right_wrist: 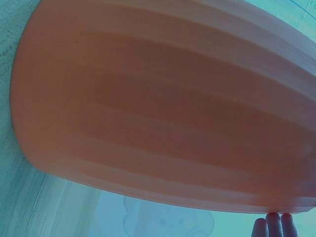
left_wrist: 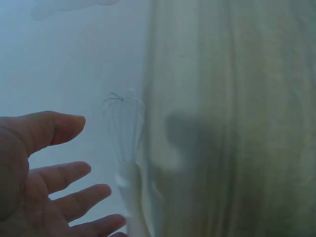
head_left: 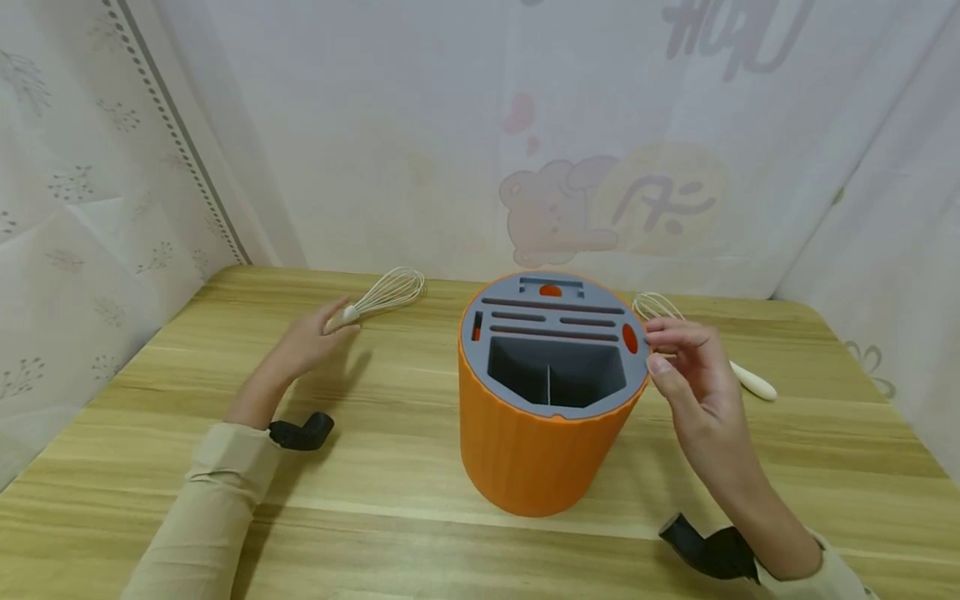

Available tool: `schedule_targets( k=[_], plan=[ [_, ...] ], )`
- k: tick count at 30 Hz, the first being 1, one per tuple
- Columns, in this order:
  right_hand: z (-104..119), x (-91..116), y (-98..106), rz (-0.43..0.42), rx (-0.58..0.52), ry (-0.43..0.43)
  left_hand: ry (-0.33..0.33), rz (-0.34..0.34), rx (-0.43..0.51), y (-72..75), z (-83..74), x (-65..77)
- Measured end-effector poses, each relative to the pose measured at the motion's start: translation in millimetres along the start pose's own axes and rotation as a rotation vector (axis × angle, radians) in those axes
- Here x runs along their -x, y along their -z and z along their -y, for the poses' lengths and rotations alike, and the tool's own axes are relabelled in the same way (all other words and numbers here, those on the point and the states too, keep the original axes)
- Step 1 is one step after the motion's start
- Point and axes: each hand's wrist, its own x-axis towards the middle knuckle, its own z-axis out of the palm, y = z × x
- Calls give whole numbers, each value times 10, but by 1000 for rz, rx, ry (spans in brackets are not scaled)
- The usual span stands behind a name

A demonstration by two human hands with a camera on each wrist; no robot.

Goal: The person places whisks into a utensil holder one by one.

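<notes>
Fingers spread apart, my left hand (head_left: pixel 303 342) is beside the handle of a white whisk (head_left: pixel 388 292) at the table's back left. In the left wrist view the whisk (left_wrist: pixel 129 180) stands just beyond the fingertips, the lower end of its handle out of frame. A round orange knife block (head_left: pixel 536 458) with a grey slotted top stands upright in the middle. My right hand (head_left: pixel 701 392) touches the right side of its rim with thumb and fingertips. Seen from the right wrist, the ribbed orange wall (right_wrist: pixel 148 103) fills most of the frame, several fingertips (right_wrist: pixel 274 226) at its edge.
A second white whisk (head_left: pixel 756 383) lies on the table right of the knife block, partly hidden by my right hand. The wooden table (head_left: pixel 375 517) meets a pale printed curtain (head_left: pixel 375 150) at the back. Curtains hang at both sides too.
</notes>
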Motion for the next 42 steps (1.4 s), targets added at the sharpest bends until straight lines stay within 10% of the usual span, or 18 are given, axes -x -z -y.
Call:
schedule_targets(
  k=[16, 23, 42],
  plan=[
    [18, 0, 7, 14, 43, -13, 23, 56, -71, -121, 39, -5],
    [16, 2, 11, 18, 34, -14, -5, -12, -181, -207, 26, -26],
    [11, -6, 15, 23, 6, -12, 104, -123, -128, -207, -15, 18]
  ],
)
